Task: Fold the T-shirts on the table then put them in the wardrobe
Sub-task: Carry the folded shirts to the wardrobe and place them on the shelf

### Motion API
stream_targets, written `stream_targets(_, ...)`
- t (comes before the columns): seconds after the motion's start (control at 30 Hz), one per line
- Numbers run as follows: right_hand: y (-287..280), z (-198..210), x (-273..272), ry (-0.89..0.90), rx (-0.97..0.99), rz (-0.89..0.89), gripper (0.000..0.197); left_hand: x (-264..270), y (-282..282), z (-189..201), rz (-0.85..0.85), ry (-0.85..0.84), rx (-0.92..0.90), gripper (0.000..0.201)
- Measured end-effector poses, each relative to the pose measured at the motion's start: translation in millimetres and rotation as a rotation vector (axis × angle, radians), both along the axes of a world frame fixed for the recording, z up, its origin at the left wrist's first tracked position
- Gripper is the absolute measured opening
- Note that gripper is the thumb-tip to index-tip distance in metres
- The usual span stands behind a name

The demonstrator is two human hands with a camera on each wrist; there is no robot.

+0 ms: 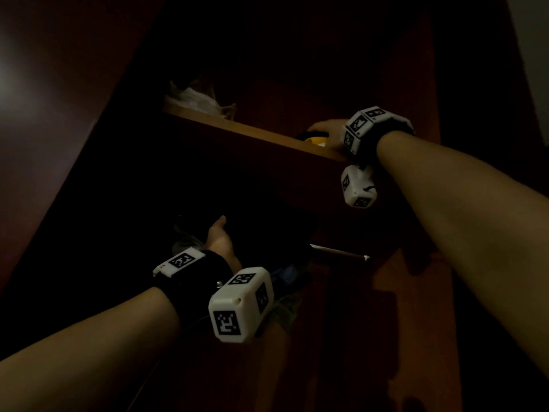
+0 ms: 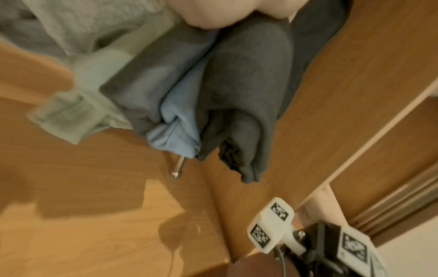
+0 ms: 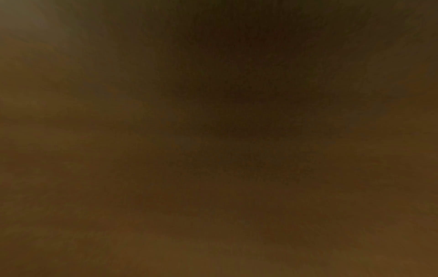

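dim wardrobe interior (image 1: 341, 292), wooden shelf (image 1: 252, 135) across it. left hand (image 1: 219, 236) presses into hanging dark garments (image 2: 244, 105) by the rail (image 1: 338, 252), grip indeterminate. right hand (image 1: 326, 130) rests on the folded t-shirt (image 1: 316, 139) on the shelf; fingers hidden.

The head view is very dim, with faint glare at its upper left. The left wrist view is warmly lit, slightly blurred, with soft shadows. The right wrist view is a dark brown blur.

Wooden wardrobe shelf (image 1: 252, 133) with crumpled plastic bag (image 1: 196, 98) and yellow-and-black item (image 1: 315, 139) on top.
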State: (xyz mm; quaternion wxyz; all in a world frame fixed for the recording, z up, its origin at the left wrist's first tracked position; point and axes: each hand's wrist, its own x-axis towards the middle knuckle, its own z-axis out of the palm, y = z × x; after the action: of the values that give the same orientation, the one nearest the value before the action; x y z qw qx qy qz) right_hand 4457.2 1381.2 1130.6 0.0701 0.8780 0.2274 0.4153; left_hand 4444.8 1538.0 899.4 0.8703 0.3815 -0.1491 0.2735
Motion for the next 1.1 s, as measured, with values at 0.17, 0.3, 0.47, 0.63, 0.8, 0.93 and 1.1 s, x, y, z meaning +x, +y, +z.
stream_targets(0.17, -37.6, -7.4, -10.3, 0.031, 0.183, 0.248, 0.066, -0.8, -11.6, -1.4, -0.068, -0.062, -0.008, 0.034)
stream_targets(0.3, -93.2, -17.9, -5.9, -0.001, 0.287, 0.335, 0.067, -5.7, -32.5, -0.8, -0.075, -0.085, -0.023, 0.038)
stream_targets(0.47, -134.5, -28.9, 15.4, -0.108, 0.307, 0.039, 0.06, -4.3, -62.6, 3.3, -0.048, -0.08, 0.013, 0.037)
stream_targets(0.63, -110.7, -15.9, -9.7, -0.059, 0.35, 0.199, 0.076, -3.9, -80.0, 2.6, -0.041, -0.082, 0.047, 0.037)
stream_targets(0.8, -67.9, -26.5, -33.8, -0.003, 0.115, 0.228, 0.054, -7.7, -84.0, -0.7, -0.01, -0.092, 0.06, 0.037)
stream_targets(0.93, -58.4, -39.4, -20.6, 0.02, 0.136, 0.123, 0.054, -14.0, -80.2, -3.8, 0.032, -0.081, 0.033, 0.035)
stream_targets(1.1, -67.7, -53.6, 1.9, 0.062, 0.333, 0.08, 0.069, -32.8, -73.2, -8.9, 0.046, -0.094, 0.036, 0.037)
